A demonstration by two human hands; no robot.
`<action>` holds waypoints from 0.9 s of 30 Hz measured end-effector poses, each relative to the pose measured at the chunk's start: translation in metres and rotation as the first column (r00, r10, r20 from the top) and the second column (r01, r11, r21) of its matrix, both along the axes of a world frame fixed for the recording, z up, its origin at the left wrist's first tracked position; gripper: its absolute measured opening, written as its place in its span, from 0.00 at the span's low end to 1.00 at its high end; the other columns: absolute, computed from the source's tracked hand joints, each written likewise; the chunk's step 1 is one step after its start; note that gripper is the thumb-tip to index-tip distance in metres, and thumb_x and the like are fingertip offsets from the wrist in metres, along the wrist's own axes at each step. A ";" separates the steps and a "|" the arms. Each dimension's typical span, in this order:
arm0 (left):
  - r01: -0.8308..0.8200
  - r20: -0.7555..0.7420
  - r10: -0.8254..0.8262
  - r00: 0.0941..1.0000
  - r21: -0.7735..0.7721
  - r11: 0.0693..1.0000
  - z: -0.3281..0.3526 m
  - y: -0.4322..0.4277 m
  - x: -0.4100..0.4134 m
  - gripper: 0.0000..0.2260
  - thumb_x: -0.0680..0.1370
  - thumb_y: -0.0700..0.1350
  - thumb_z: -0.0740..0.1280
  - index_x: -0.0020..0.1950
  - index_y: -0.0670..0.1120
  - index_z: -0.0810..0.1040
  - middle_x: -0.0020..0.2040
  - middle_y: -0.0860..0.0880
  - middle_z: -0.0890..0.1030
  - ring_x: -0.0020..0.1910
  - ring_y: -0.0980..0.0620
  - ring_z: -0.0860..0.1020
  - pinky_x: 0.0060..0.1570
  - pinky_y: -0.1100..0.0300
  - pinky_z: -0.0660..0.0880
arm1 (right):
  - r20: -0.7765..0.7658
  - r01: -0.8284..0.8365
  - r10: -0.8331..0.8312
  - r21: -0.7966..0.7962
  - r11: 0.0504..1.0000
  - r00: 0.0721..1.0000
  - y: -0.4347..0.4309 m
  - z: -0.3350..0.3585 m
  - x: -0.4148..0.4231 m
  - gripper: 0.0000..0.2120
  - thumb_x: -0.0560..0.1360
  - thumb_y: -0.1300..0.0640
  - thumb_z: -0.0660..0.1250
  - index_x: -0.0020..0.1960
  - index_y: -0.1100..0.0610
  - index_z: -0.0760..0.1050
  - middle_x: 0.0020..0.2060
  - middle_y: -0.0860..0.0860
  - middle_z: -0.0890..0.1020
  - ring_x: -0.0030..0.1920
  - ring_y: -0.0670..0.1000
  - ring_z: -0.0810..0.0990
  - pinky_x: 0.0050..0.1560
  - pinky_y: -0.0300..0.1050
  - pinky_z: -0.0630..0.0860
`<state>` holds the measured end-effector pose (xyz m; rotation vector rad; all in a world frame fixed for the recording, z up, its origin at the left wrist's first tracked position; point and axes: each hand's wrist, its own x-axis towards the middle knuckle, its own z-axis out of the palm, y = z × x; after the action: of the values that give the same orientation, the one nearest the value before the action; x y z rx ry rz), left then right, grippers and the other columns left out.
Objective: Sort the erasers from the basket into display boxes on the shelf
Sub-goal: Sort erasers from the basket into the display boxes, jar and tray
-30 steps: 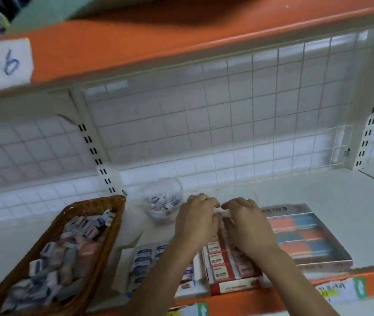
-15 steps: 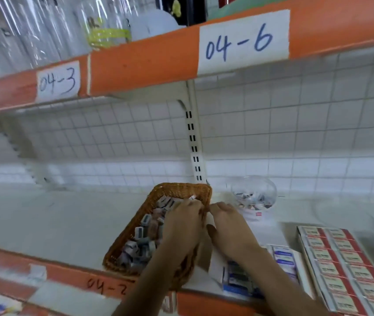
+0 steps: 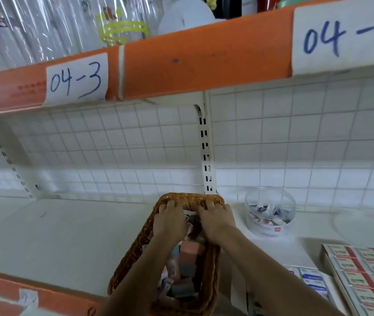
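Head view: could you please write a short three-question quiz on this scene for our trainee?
1. True or false: the left hand and the right hand are both at the far end of the wicker basket.
2. The clear tub stands: A) left of the basket, B) right of the basket, C) inside the basket.
3. Fill in: the paper label up and left of the basket reads ____.
Key: 1 true; 2 B; 3 04-3.
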<state>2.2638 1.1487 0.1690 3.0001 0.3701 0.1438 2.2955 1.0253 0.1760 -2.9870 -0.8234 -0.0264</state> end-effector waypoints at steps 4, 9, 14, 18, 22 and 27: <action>0.009 -0.060 -0.012 0.998 -0.052 0.999 -0.012 0.001 0.004 0.18 0.78 0.54 0.59 0.68 0.54 0.69 0.68 0.49 0.70 0.69 0.45 0.63 0.67 0.44 0.63 | 0.039 0.018 -0.015 -0.084 0.996 0.999 0.007 -0.007 0.010 0.26 0.73 0.46 0.65 0.69 0.49 0.64 0.66 0.52 0.71 0.68 0.56 0.65 0.68 0.52 0.56; 0.048 -0.094 -0.047 0.994 0.009 0.999 -0.011 -0.001 0.006 0.20 0.76 0.55 0.65 0.67 0.55 0.71 0.66 0.50 0.70 0.68 0.45 0.64 0.66 0.44 0.62 | 0.116 0.061 -0.060 -0.005 0.998 0.991 0.011 -0.010 0.012 0.14 0.76 0.54 0.60 0.61 0.53 0.72 0.61 0.52 0.76 0.63 0.54 0.71 0.66 0.49 0.60; 0.025 -0.031 -0.021 0.999 0.123 0.992 -0.015 -0.010 0.008 0.14 0.76 0.48 0.66 0.60 0.47 0.74 0.60 0.47 0.76 0.63 0.43 0.70 0.61 0.47 0.68 | 0.113 0.055 -0.063 0.076 0.996 0.992 0.008 -0.012 0.012 0.14 0.75 0.54 0.61 0.60 0.53 0.71 0.60 0.53 0.75 0.62 0.54 0.71 0.65 0.49 0.61; 0.056 -0.022 -0.054 0.998 0.107 0.993 -0.017 -0.007 0.006 0.15 0.75 0.47 0.65 0.62 0.49 0.73 0.61 0.47 0.75 0.64 0.43 0.69 0.63 0.46 0.68 | 0.104 0.046 -0.062 0.146 0.988 0.993 0.005 -0.012 0.009 0.12 0.75 0.56 0.60 0.59 0.53 0.72 0.58 0.53 0.76 0.61 0.54 0.72 0.62 0.49 0.62; 0.072 -0.031 -0.069 0.997 0.093 0.993 -0.020 -0.005 0.005 0.17 0.75 0.50 0.65 0.64 0.52 0.73 0.63 0.48 0.74 0.67 0.43 0.66 0.64 0.46 0.66 | 0.101 0.031 -0.050 0.184 0.982 0.994 0.002 -0.013 0.006 0.12 0.75 0.58 0.59 0.58 0.52 0.72 0.57 0.52 0.77 0.61 0.55 0.73 0.61 0.50 0.62; 0.043 -0.012 -0.042 0.999 0.110 0.993 -0.019 -0.008 0.004 0.16 0.76 0.50 0.65 0.63 0.50 0.74 0.63 0.47 0.74 0.67 0.42 0.67 0.66 0.48 0.66 | 0.093 0.019 -0.039 0.199 0.980 0.995 -0.001 -0.013 0.003 0.12 0.75 0.58 0.59 0.58 0.51 0.71 0.56 0.52 0.77 0.60 0.55 0.72 0.60 0.50 0.61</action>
<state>2.2675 1.1404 0.1497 3.1158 0.3083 0.1511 2.2988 1.0245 0.1631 -2.8284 -0.7378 -0.2411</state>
